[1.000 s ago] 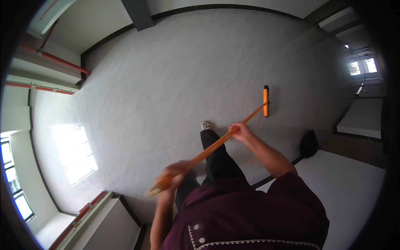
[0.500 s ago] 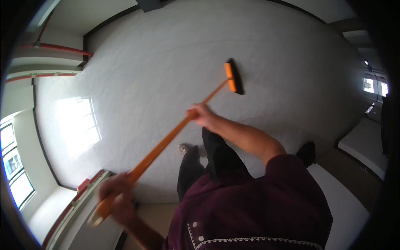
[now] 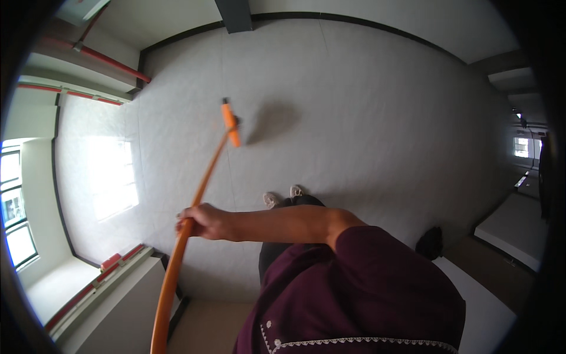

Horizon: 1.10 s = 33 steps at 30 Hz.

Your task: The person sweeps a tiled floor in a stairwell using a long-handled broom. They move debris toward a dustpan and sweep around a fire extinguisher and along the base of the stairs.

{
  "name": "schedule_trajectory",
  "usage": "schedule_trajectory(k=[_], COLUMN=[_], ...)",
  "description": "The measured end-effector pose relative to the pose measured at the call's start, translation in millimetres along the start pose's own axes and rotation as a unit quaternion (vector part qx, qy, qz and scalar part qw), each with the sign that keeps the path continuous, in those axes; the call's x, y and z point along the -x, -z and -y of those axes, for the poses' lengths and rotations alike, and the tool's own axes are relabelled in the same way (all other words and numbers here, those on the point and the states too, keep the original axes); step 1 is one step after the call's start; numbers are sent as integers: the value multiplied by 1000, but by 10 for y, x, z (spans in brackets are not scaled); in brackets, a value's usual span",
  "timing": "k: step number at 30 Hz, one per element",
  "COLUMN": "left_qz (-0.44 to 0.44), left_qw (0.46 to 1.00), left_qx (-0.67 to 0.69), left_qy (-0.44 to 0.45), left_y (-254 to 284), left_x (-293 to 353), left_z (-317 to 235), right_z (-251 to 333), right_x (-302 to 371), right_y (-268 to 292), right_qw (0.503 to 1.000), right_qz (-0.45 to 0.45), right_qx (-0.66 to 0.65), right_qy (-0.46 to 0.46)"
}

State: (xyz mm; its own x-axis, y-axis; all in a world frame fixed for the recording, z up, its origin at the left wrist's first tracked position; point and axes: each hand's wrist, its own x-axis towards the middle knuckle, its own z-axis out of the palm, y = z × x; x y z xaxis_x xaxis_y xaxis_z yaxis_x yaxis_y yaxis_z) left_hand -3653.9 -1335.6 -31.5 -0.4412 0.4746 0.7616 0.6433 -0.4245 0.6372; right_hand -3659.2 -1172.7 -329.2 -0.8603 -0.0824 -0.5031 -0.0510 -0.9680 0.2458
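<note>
The right arm (image 3: 318,223) reaches across the front of the body (image 3: 365,283) toward the left, its bare forearm (image 3: 271,226) nearly level in view. The wrist (image 3: 230,225) is roughly straight, and the right hand (image 3: 206,221) is closed, with its fingers (image 3: 194,212) curled in a wrapped grip.

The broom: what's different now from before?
The broom head swung left across the floor. The right hand went left too, still gripping the handle. The left hand has gone out of view. The window is still on the left.
</note>
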Motion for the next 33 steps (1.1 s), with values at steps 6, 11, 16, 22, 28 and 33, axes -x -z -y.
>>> schedule_trajectory(k=[6,11,16,22,28,33], left_qz=[-260,143,253,180,35,309], left_qw=[922,754,721,823,960,912], left_qx=[15,237,265,134,-13,-228], left_qy=[287,595,588,521,278,141], left_y=[35,-1585,-3016,-2781,-2092,-2610], left_x=[589,1114,971,17,-1154,-1564], left_z=[797,1767,2273,2578,1699,1148], right_z=[848,2221,3443,3911,2775,2436], right_x=[964,1977,2516,1221,-152,-287], right_y=[904,2611,3582,2616,7,-613], right_qw=[982,903,872,951,995,996], right_qz=[-98,-290,-318,-155,-86,26], right_qx=[44,31,-14,-7,44,36], right_qy=[158,314,372,266,20,-75])
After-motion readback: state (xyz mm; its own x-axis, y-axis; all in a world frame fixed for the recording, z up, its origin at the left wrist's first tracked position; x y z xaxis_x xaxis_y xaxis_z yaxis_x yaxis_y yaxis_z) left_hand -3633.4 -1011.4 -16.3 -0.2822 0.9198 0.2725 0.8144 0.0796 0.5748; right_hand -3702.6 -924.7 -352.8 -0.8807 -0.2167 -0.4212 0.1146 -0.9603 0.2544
